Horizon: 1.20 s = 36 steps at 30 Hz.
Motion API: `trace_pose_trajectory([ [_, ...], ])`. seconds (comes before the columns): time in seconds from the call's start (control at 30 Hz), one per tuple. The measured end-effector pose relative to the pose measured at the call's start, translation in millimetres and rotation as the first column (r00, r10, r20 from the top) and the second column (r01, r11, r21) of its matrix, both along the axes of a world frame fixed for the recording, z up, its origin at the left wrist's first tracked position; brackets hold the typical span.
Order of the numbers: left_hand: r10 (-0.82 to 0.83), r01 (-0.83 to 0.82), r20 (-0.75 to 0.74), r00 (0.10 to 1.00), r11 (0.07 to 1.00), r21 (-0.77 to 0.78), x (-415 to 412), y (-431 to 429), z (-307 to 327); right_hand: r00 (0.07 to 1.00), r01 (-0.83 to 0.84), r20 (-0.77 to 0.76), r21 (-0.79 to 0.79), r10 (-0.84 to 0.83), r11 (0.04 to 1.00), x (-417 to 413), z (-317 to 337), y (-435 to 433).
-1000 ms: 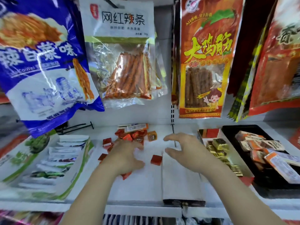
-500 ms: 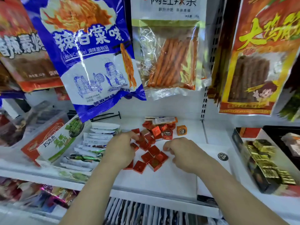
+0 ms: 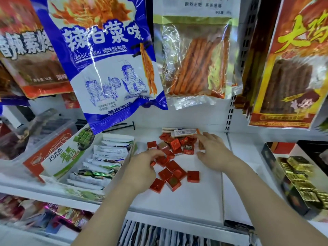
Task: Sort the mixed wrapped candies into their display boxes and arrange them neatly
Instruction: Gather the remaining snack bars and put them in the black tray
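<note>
Several red square wrapped candies (image 3: pixel 170 174) lie loose on the white shelf (image 3: pixel 195 201), and a denser pile (image 3: pixel 177 143) sits behind them under a few long wrapped bars (image 3: pixel 183 133). My left hand (image 3: pixel 142 169) curls down over the left edge of the loose candies, its fingers closed around one red candy (image 3: pixel 153 163). My right hand (image 3: pixel 213 151) hovers at the right side of the back pile with fingers spread, holding nothing. An open display box (image 3: pixel 53 162) of white and green wrapped bars stands to the left. A box of gold candies (image 3: pixel 301 180) stands to the right.
Large snack bags hang low from pegs above the shelf: a blue one (image 3: pixel 106 64), a clear one with orange sticks (image 3: pixel 195 59) and a red-yellow one (image 3: pixel 291 68). A clear tub (image 3: pixel 35 128) sits far left. More packets fill the shelf below (image 3: pixel 53 215).
The view has swung left and closer. My right hand has moved from the front of the candies to the back right of the pile. My left hand has closed on a red candy.
</note>
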<state>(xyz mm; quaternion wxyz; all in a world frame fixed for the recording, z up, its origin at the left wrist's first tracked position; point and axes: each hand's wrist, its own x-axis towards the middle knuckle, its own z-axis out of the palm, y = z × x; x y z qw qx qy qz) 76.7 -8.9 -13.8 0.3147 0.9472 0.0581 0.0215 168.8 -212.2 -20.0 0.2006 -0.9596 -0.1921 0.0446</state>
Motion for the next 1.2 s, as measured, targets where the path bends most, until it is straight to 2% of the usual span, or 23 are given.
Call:
trace_pose_trajectory([
  [0.07,-0.023,0.032,0.06,0.998,0.988,-0.153,2,-4,-2,0.999,0.019,-0.042,0.017,-0.019,1.0,0,-3,0],
  [0.17,0.062,-0.022,0.12,0.991,0.951,-0.309,6,-4,-3,0.998,0.055,0.016,-0.007,-0.055,0.998,-6,-2,8],
  [0.27,0.07,-0.044,0.134,0.988,0.981,-0.189,8,2,-3,0.998,0.059,-0.01,0.003,-0.059,0.998,-12,-1,16],
  [0.4,-0.184,0.184,-0.037,0.982,0.983,-0.014,4,-5,-3,0.986,0.013,-0.164,0.114,0.006,0.993,-17,9,15],
  [0.43,-0.222,0.223,-0.038,0.974,0.975,0.023,3,-7,-4,0.984,-0.01,-0.176,0.12,0.032,0.993,-19,11,14],
  [0.67,-0.248,0.238,-0.09,0.965,0.965,-0.108,3,-5,-3,0.962,-0.087,-0.245,0.138,0.119,0.987,-22,11,12],
  [0.77,-0.17,0.17,-0.001,0.985,0.983,-0.069,12,-14,6,0.972,-0.109,-0.198,0.114,0.131,0.987,-23,11,11],
  [0.87,-0.059,0.063,0.12,0.991,0.998,-0.028,36,-27,20,0.978,-0.081,-0.173,0.175,0.112,0.981,-17,9,8],
  [1.0,-0.183,0.147,0.158,0.97,0.965,0.219,89,-45,19,0.995,0.027,-0.101,0.332,0.007,0.943,-6,8,1],
  [1.07,-0.175,0.135,0.111,0.978,0.944,0.3,118,-48,14,0.996,0.039,-0.086,0.333,-0.011,0.942,-2,5,-4],
  [1.2,-0.095,0.142,-0.145,0.985,0.92,0.365,150,-51,7,0.997,0.079,-0.025,0.31,-0.075,0.948,4,2,-12],
])
